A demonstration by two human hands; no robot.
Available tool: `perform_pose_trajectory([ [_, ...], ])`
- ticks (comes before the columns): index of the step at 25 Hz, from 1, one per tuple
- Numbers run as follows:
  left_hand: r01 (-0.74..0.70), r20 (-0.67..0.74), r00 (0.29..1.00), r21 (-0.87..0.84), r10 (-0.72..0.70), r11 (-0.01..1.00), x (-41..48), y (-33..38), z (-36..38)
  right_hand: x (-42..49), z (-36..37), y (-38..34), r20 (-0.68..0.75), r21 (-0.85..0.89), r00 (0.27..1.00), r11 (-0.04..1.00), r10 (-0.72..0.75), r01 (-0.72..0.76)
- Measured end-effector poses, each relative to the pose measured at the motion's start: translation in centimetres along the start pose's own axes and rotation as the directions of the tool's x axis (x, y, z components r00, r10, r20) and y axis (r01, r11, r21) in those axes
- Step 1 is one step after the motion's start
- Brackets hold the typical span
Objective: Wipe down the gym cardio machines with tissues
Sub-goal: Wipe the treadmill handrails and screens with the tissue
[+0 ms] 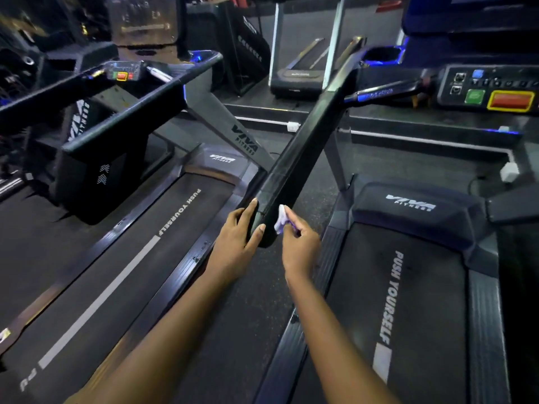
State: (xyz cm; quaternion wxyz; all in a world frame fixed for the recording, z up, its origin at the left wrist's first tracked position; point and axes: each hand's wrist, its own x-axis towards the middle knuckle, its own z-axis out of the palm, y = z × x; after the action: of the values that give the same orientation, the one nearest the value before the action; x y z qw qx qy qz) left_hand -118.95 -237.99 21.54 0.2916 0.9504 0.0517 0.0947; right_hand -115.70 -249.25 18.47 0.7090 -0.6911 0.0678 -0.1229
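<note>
A long black handrail [303, 147] of the right treadmill runs from the console down to its near end in the middle of the view. My left hand [237, 243] grips that near end, thumb on top and fingers round its left side. My right hand [299, 243] pinches a small white tissue [280, 218] and presses it against the rail's right side close to the end. Most of the tissue is hidden in my fingers.
The left treadmill belt [125, 272] and its console [125, 72] lie to the left. The right treadmill belt [408, 301] and its console [495, 88] with green and red buttons lie to the right. A strip of dark floor [248, 330] runs between them.
</note>
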Motion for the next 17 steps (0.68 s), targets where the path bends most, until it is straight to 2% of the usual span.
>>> perform_pose_trajectory([
  [3, -0.033, 0.01, 0.999, -0.046, 0.034, 0.998, -0.2, -0.7, 0.0, -3.2, 2.3, 0.3, -0.063, 0.02, 0.993, 0.995, -0.098, 0.099],
  [5, -0.062, 0.027, 0.998, -0.06, 0.064, 0.996, -0.2, -1.3, 0.0, -4.3, 2.9, 1.6, -0.162, 0.049, 0.985, 0.997, -0.057, 0.066],
  [6, -0.066, 0.034, 0.997, -0.061, 0.068, 0.996, -0.1, -1.5, 0.1, -4.1, 2.7, 2.3, -0.167, 0.136, 0.985, 0.99, 0.052, -0.029],
  [8, -0.074, 0.045, 0.996, -0.066, 0.077, 0.995, 0.0, -1.7, 0.0, -3.1, 2.2, 3.5, -0.093, 0.095, 0.959, 0.961, 0.269, -0.261],
  [9, -0.078, 0.052, 0.995, -0.07, 0.081, 0.995, 0.0, -1.7, 0.0, -2.8, 2.0, 4.0, -0.02, 0.094, 0.95, 0.946, 0.312, -0.309],
  [10, -0.081, 0.061, 0.994, -0.073, 0.085, 0.994, 0.1, -1.8, 0.0, -2.8, 1.8, 4.1, -0.028, 0.035, 0.958, 0.958, 0.285, -0.284],
  [13, -0.096, 0.07, 0.992, -0.083, 0.102, 0.992, 0.2, -2.0, 0.0, -4.4, 2.7, 2.4, -0.178, 0.029, 0.984, 0.999, -0.017, 0.022],
  [15, -0.1, 0.071, 0.992, -0.104, 0.108, 0.99, 0.2, -2.1, 0.0, -5.4, 3.6, 1.4, -0.225, 0.049, 0.97, 0.993, -0.096, 0.109],
  [17, -0.098, 0.068, 0.992, -0.103, 0.105, 0.99, 0.1, -2.0, 0.0, -5.1, 4.0, 1.4, -0.228, 0.07, 0.968, 0.99, -0.103, 0.122],
])
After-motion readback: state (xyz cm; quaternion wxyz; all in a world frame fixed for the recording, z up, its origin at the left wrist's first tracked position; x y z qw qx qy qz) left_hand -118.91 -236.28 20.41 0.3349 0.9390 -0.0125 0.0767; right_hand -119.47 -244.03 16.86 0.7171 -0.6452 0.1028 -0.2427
